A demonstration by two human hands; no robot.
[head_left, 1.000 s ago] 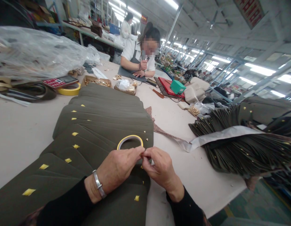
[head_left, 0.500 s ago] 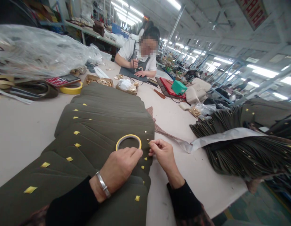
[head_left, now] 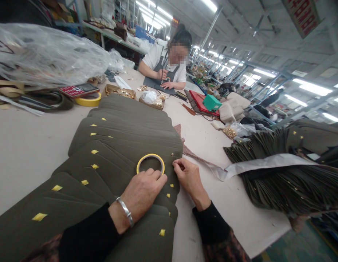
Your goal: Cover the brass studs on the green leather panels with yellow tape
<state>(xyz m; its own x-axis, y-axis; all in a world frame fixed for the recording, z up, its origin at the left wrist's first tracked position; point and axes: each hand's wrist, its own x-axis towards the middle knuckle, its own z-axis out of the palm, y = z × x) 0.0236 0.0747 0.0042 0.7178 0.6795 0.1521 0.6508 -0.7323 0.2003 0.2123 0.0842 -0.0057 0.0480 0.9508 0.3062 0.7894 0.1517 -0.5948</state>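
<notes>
My left hand (head_left: 144,191), with a silver bangle at the wrist, is closed on the near rim of a roll of yellow tape (head_left: 150,156). The roll is tilted up over a fanned stack of dark olive panels (head_left: 136,116). At the stack's right edge, my right hand (head_left: 189,177) pinches thumb and forefinger against a panel, and its fingertips hide the small piece of yellow tape seen there earlier. A gold stud (head_left: 172,154) shows just above those fingertips. Small yellow tape pieces (head_left: 94,151) dot the panels on both sides.
Across the table a co-worker (head_left: 166,69) bends over a dark piece with a tool. Boxes of gold hardware (head_left: 121,91), another yellow tape roll (head_left: 88,100) and a plastic-wrapped heap (head_left: 48,54) stand behind the panels. A bundle of olive pieces (head_left: 289,178) lies on the right.
My right hand has moved slightly up to the panel edge, and its fingertips now cover the lower of two studs. The left hand still holds the tape roll. The view has shifted a little.
</notes>
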